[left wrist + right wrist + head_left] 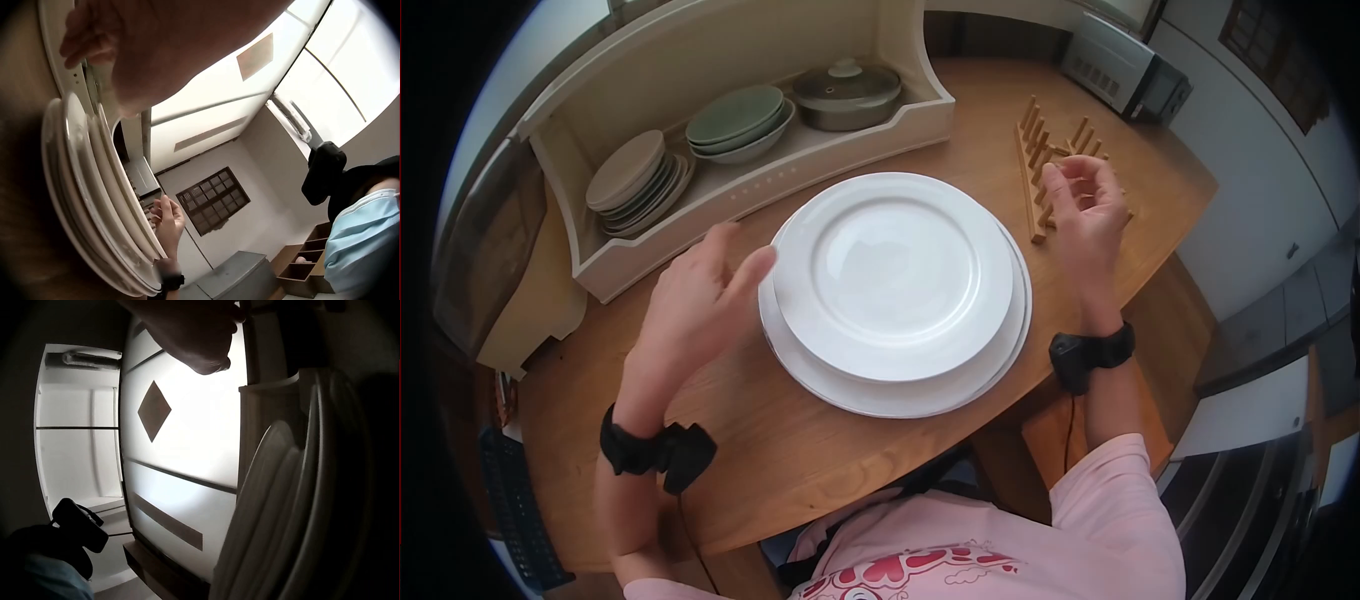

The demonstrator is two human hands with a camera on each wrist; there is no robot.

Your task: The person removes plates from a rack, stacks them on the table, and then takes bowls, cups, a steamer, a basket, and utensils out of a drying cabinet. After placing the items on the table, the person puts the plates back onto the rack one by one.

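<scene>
A stack of white plates (pixel 895 265) lies on the table, a smaller plate on top of wider ones; its layered rims (pixel 103 187) show in the left wrist view. My left hand (pixel 700 300) is beside the stack's left edge, fingers extended and thumb near the rim, holding nothing. To the right, a wooden peg rack (pixel 1034 190) stands on the table. My right hand (pixel 1090 205) is at this rack, its fingers curled and thumb and forefinger pinching at a peg. The hand partly hides the rack, and the exact contact is hard to see.
Behind the stack, a cream shelf (pixel 760 190) holds small plates (pixel 628 172), green bowls (pixel 735 118) and a lidded pot (pixel 845 95). A white appliance (pixel 1108 65) stands at the back right. The table's edge (pixel 1165 235) runs beyond the rack. A dark basket (pixel 518 510) is at lower left.
</scene>
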